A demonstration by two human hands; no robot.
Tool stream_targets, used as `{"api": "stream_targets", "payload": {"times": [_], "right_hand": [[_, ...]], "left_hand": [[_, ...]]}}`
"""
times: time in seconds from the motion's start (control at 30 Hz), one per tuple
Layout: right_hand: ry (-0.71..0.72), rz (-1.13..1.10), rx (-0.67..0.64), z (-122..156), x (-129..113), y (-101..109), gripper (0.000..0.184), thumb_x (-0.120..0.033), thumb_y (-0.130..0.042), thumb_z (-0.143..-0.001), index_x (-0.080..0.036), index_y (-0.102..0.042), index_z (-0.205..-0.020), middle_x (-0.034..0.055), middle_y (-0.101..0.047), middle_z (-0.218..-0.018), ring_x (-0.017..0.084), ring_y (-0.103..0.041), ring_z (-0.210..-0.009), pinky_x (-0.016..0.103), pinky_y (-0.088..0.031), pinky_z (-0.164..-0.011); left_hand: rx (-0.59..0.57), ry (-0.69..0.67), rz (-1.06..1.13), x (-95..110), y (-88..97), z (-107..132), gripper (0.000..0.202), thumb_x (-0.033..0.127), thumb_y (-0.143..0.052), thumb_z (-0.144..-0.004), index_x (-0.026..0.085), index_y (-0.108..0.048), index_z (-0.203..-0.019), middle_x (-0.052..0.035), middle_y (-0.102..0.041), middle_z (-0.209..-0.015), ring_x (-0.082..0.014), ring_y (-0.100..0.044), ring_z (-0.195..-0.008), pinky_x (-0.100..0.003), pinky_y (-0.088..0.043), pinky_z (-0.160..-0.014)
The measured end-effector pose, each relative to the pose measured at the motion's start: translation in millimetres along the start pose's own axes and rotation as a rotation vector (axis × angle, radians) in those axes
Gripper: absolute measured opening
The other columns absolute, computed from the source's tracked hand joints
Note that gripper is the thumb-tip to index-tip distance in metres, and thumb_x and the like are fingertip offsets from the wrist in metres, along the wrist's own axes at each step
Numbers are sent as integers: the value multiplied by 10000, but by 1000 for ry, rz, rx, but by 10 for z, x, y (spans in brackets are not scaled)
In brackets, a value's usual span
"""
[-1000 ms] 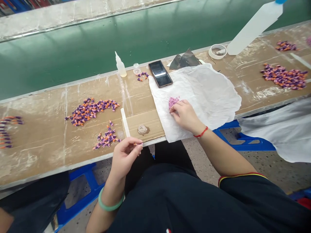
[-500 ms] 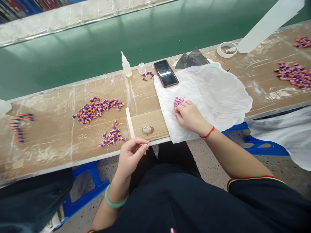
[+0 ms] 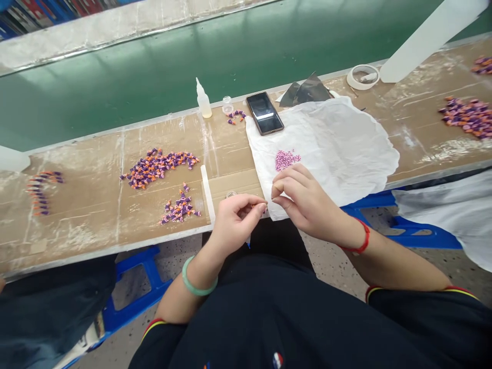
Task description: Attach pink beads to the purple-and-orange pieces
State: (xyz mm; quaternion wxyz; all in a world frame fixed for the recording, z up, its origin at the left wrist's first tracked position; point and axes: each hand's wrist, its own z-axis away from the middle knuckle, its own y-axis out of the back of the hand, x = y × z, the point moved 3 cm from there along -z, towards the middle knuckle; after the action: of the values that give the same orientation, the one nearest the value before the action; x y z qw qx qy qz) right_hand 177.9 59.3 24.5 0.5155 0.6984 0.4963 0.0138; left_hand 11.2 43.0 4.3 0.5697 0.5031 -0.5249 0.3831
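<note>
My left hand [image 3: 239,221] is closed in a pinch over the table's front edge; what sits at its fingertips is too small to name. Just right of it, my right hand [image 3: 303,202] is pinched too, and whatever its fingertips hold cannot be made out. The two hands nearly meet. Behind my right hand lies a heap of tiny pink beads [image 3: 286,159] on a white cloth [image 3: 342,138]. A small clear round dish [image 3: 231,194] shows partly behind my left hand, on a cardboard piece [image 3: 238,183].
Purple and orange small pieces lie in a large pile [image 3: 157,166] and a smaller pile [image 3: 180,209] to the left. A glue bottle [image 3: 204,102], a phone [image 3: 265,114] and a tape roll [image 3: 363,77] stand or lie along the back. A white strip [image 3: 208,195] lies beside the cardboard.
My right hand has left the pink beads and come toward me, beside my left hand. My left hand has moved right and slightly up, now partly covering the clear dish.
</note>
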Motion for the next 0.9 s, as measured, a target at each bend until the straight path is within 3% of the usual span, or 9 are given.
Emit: {"api": "stream_targets", "payload": {"times": [0.23,0.4,0.63,0.9], "right_hand": [[117,132,-46,8,-155,-14,194,-52,-440,-909,-221,-482,-824,76,-566,-816,242,-450,-799,416,-430,-736],[111,184,-92,5,-199,-23,194,-41,-448,-881,-219,-486,-814,89,-580,-823,255,-461,-808,420,-421,-723],[10,-22,-6,-20,-237,77,123,-167,-526,-945,-222,-493,-841,44,-599,-789,208,-508,-771,373,-431,-732],[56,-85,3,-32,-225,101,171,-79,-562,-838,-210,-497,-750,1,-615,-686,163,-515,-684,318,-437,-679]], "left_hand": [[-21,-25,20,65,-34,17,172,264,-632,-839,175,-683,-701,-28,-668,-630,-134,-565,-558,-252,-444,-518],[-7,-20,-3,60,-48,22,161,262,-644,-803,183,-644,-662,-1,-593,-568,-120,-499,-515,-250,-394,-485],[60,2,81,73,-46,44,178,279,-647,-777,188,-611,-628,8,-584,-571,-114,-497,-526,-244,-405,-498],[38,26,111,94,-60,89,176,272,-682,-761,171,-612,-636,14,-572,-567,-101,-492,-536,-225,-395,-515]]}}
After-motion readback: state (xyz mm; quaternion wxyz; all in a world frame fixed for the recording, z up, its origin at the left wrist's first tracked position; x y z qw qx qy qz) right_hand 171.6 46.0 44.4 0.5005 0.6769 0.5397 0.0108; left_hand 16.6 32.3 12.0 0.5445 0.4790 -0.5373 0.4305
